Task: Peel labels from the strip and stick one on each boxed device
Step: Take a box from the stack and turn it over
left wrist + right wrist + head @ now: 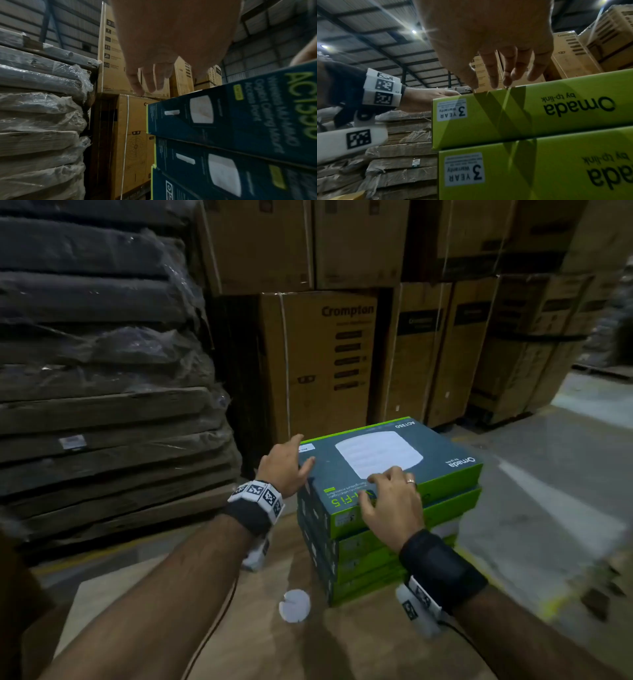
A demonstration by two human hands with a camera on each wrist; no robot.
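Observation:
A stack of several dark-blue and green device boxes stands on a cardboard surface. The top box shows a white device picture and a small white label at its far left corner. My left hand rests with relaxed fingers at the top box's left edge, near that label. My right hand lies on the near part of the lid, fingers spread and lightly bent, holding nothing. A round white roll of labels lies on the cardboard in front of the stack.
Plastic-wrapped flat cartons are stacked high on the left. Tall brown cartons stand behind the boxes. Grey warehouse floor stretches to the right. The cardboard surface spreads under my forearms.

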